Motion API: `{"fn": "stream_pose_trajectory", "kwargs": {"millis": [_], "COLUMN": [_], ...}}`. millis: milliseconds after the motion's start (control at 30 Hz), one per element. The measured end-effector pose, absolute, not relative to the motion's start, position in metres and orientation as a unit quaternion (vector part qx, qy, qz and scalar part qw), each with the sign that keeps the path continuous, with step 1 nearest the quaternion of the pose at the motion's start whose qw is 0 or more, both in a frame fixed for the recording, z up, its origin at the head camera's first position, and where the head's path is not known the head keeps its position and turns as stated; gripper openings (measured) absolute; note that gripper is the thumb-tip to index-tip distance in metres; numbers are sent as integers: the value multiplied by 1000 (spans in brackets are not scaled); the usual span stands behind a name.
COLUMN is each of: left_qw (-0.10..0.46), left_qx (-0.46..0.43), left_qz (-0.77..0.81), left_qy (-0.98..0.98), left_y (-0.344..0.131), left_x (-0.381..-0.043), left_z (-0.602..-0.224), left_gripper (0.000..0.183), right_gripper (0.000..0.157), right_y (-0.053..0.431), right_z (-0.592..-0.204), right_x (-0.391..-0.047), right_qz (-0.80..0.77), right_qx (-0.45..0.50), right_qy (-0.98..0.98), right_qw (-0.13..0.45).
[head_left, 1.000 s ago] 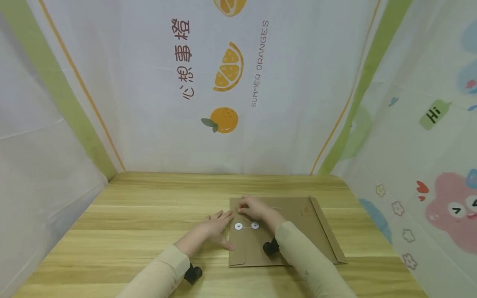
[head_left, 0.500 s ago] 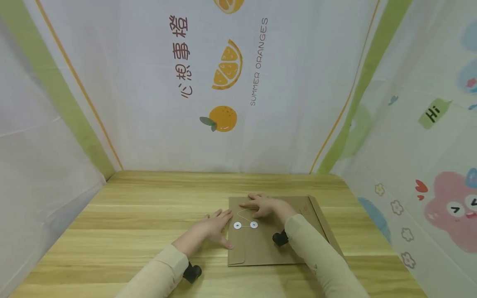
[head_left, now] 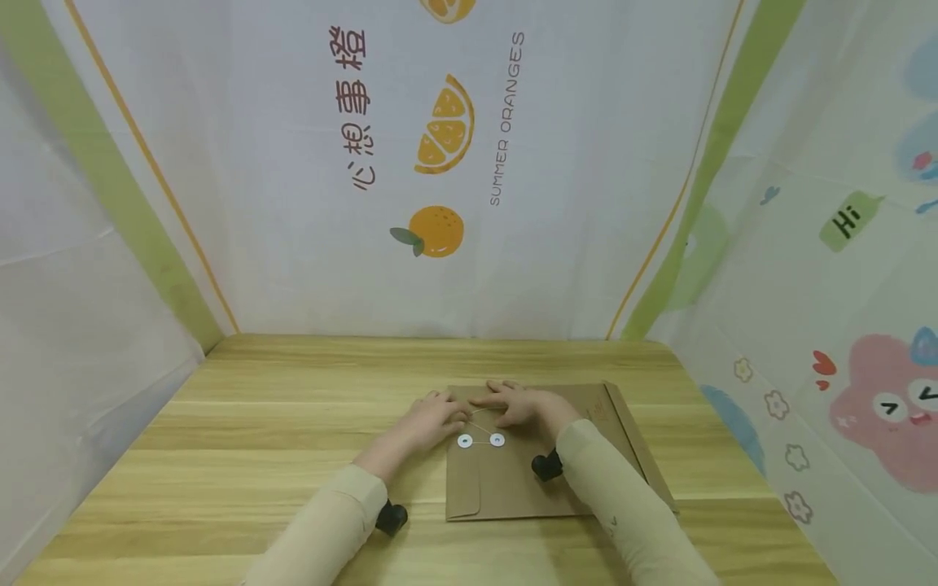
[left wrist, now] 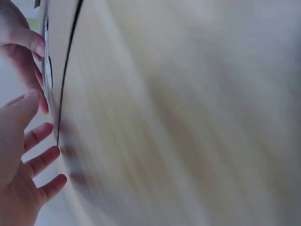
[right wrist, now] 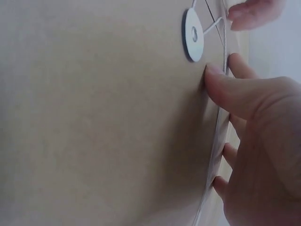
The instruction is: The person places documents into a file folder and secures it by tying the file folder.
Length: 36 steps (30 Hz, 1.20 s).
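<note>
A brown kraft document envelope (head_left: 528, 492) lies flat on the wooden table. Two white button discs, a left one (head_left: 465, 440) and a right one (head_left: 497, 439), sit near its left end. Thin white string (head_left: 481, 443) runs between them, with a loose length (right wrist: 218, 110) trailing across the paper. My right hand (head_left: 523, 405) rests on the envelope beyond the discs, its thumb and fingertips touching the paper. My left hand (head_left: 431, 419) hovers at the envelope's left edge beside the string, fingers apart and lightly bent (left wrist: 21, 155), holding nothing that shows.
The wooden table (head_left: 293, 439) extends left of the envelope and behind it. Printed white curtains (head_left: 572, 244) enclose the back and sides. A black wrist camera (head_left: 392, 518) is strapped under my left wrist, another (head_left: 546, 466) under my right.
My right hand has let go of the string and moved slightly right, settling flat on the envelope. My left hand has lifted from the left edge and shifted towards the string.
</note>
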<state>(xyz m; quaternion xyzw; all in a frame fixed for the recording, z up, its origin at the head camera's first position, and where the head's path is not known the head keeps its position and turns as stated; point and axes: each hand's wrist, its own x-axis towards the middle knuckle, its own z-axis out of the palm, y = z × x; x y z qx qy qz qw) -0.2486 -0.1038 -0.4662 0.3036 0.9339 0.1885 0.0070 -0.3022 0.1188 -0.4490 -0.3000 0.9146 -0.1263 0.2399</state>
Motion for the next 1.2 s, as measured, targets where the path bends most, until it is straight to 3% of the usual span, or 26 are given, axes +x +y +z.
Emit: {"fn": "stream_pose_trajectory", "kwargs": {"millis": [367, 967, 1200], "left_qw": [3, 14, 4], "left_qx": [285, 331, 331], "left_qz": [149, 3, 104], "left_qy": [947, 944, 938], "left_y": [-90, -108, -120], "left_x": [-254, -233, -234], "left_z": [-463, -456, -462], "left_gripper": [14, 30, 19], "right_gripper": [58, 57, 58], "right_y": [118, 121, 121], "right_z": [-451, -451, -451], "right_x": [-304, -302, -301], "right_qz": [-147, -139, -148], "right_qx": [-283, -298, -298], "right_qy": [915, 913, 914], "right_qw": [248, 240, 234]}}
